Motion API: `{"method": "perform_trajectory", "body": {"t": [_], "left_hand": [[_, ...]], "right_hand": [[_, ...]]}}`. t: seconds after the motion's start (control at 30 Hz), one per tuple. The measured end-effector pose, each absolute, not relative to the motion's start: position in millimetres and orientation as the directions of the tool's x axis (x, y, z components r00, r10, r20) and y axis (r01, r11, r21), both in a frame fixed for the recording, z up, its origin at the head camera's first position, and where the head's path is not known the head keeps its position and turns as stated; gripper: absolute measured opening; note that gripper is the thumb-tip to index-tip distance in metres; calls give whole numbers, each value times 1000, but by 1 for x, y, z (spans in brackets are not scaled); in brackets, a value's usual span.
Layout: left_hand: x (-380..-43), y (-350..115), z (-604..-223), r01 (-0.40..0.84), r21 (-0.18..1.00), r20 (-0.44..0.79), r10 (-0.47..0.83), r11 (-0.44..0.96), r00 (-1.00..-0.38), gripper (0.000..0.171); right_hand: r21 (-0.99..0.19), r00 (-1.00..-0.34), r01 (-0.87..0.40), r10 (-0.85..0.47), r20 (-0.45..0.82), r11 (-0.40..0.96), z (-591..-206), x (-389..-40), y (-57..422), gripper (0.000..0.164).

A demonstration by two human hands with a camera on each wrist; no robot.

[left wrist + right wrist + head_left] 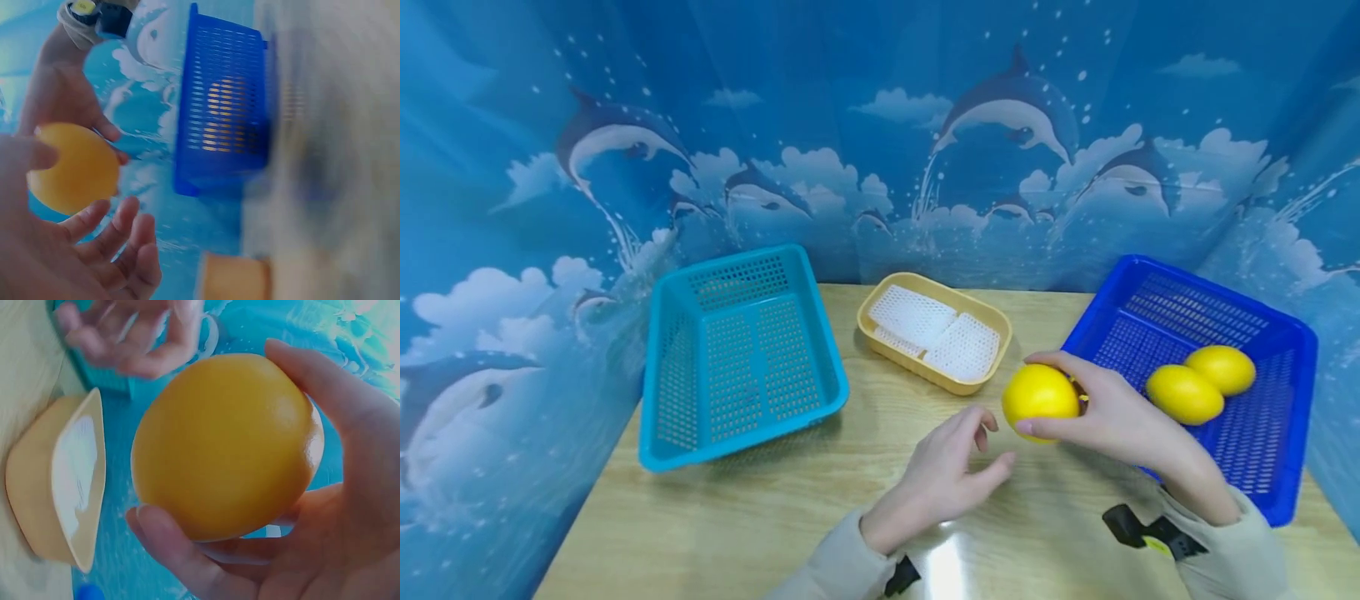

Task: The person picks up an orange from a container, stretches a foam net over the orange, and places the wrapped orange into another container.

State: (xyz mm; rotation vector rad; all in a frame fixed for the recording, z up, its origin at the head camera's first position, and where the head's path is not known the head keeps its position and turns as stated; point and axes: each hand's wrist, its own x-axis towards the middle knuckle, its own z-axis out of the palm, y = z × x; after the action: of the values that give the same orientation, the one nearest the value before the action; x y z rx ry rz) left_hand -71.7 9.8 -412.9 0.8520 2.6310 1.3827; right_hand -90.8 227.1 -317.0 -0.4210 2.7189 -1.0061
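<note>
My right hand (1112, 408) grips a smooth yellow fruit (1040, 402) between thumb and fingers, above the table. In the right wrist view the fruit (225, 447) looks large and oval; its exact kind is unclear. Close to its left, my left hand (943, 479) has loosely bent fingers and holds nothing. The left wrist view has the left hand (94, 244) in front of the fruit (78, 169); whether they touch cannot be told there. Two more yellow fruits (1185, 394) lie in the blue basket (1255, 450) at the right.
On the left stands a teal basket (745, 358) with nothing in it. Between the baskets, toward the back, a small yellow tray (934, 387) holds white foam nets (917, 317). A dolphin-print curtain (880, 125) hangs behind the wooden table (737, 533).
</note>
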Motion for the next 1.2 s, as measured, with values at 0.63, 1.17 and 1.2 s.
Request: {"method": "perform_trajectory", "body": {"t": [0.63, 1.17, 1.2], "left_hand": [[-85, -31, -483, 237, 950, 97, 532, 201, -841, 54], [-78, -31, -517, 241, 954, 162, 373, 178, -914, 50], [-78, -31, -516, 235, 955, 155, 370, 181, -916, 50]], "right_hand": [[-837, -921, -203, -389, -13, 509, -401, -85, 181, 76], [-918, -899, -239, -429, 87, 316, -458, -84, 155, 83], [-921, -899, -238, -428, 89, 309, -460, -84, 154, 84]]}}
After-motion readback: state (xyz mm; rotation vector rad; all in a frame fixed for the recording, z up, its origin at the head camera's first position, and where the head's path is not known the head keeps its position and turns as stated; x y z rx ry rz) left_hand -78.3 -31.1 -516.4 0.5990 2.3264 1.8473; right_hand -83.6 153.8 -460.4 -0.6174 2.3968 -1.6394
